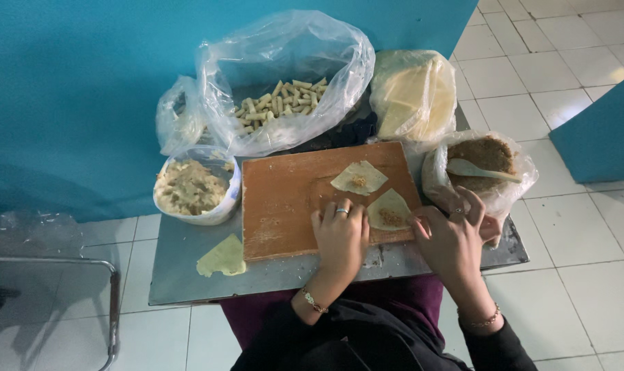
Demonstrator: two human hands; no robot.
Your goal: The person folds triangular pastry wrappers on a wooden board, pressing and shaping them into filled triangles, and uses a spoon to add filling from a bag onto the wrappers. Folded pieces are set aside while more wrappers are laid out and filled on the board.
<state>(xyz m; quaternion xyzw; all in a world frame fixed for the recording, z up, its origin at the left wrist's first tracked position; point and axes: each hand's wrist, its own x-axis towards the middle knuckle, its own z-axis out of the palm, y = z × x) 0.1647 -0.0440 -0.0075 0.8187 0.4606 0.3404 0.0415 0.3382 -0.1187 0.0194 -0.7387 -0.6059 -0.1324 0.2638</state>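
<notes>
On the wooden board, near its right edge, lies a small pastry sheet with a spot of brown filling in the middle, and both hands work at it. The left hand lies flat on the board, its grip released, the fingers stretched and only touching the left rim of the sheet. The right hand has its grip pinched on the right corner of the same sheet, thumb against the fingers. The sheet is roughly triangular; its tip points up and away from the person, and its long side runs nearly across the board from left to right.

A second pastry sheet, also with a little filling, lies just above it on the board. A third one, an empty sheet, rests on the grey table, left of the board.

Behind the board stands a big clear plastic bag with pale rolled pieces, and to its right a bag of pale sheets. At the right there is a bag with brown filling and a light spoon in it. At the left there is a round plastic tub with a pale mash.
</notes>
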